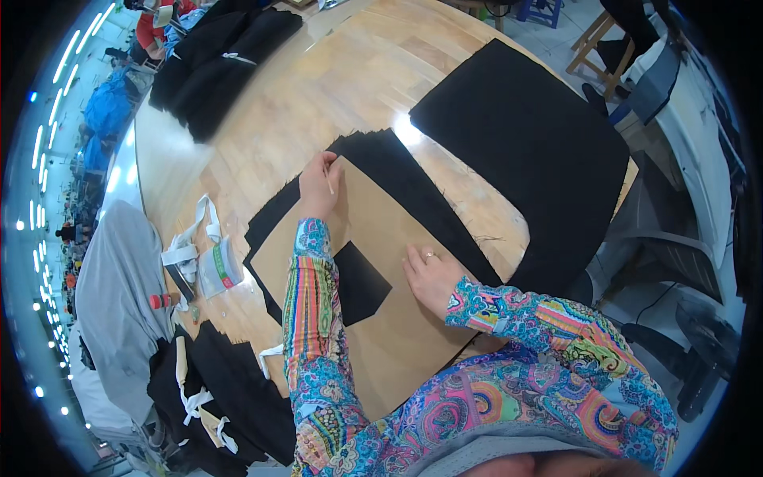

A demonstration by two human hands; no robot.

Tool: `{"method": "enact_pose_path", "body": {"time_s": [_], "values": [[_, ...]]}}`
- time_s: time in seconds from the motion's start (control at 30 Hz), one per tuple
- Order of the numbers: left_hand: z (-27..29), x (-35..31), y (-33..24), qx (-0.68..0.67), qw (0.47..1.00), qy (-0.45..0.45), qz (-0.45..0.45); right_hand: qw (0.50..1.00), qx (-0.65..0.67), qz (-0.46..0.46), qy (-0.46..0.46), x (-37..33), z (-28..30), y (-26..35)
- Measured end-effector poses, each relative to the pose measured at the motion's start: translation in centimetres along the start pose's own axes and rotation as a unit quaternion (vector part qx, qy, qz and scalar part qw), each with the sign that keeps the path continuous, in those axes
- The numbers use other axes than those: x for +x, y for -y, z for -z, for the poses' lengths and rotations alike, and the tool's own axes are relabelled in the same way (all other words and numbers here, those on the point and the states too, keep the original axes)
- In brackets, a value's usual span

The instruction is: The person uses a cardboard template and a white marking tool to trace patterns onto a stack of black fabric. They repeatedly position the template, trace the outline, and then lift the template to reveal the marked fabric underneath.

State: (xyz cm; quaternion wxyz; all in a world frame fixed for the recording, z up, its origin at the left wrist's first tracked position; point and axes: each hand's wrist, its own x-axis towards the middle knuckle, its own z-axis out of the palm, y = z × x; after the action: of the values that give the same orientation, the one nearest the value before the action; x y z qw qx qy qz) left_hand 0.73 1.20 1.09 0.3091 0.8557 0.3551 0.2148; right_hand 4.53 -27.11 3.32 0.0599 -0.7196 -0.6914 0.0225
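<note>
Your left hand (318, 188) pinches thin pale marking stick (329, 180), chalky-looking, material unclear. Your right hand (429, 274) presses brown cardboard pattern (381, 238), centre frame: matt, smooth, stiff. Beneath it black cloth (413, 191): matt woven fabric, edges frayed. Upper right, large black fabric panel (524, 143), same dull finish. Wooden table (334, 103): pale boards, glossy varnish, bright glare spots. Your sleeves (310, 318): smooth printed cloth, multicoloured.
</note>
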Motion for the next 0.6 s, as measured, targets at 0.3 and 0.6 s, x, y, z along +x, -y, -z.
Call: {"method": "enact_pose_path", "body": {"time_s": [0.3, 0.6], "values": [[2.0, -1.8, -1.9, -0.161, 0.982, -0.073, -0.073, 0.997, -0.03, -0.007, 0.074, 0.3, -0.4, 0.5], [5.0, -1.6, -4.2, -0.199, 0.979, -0.04, -0.011, 0.996, -0.06, 0.005, 0.069, 0.4, -0.6, 0.9]]}}
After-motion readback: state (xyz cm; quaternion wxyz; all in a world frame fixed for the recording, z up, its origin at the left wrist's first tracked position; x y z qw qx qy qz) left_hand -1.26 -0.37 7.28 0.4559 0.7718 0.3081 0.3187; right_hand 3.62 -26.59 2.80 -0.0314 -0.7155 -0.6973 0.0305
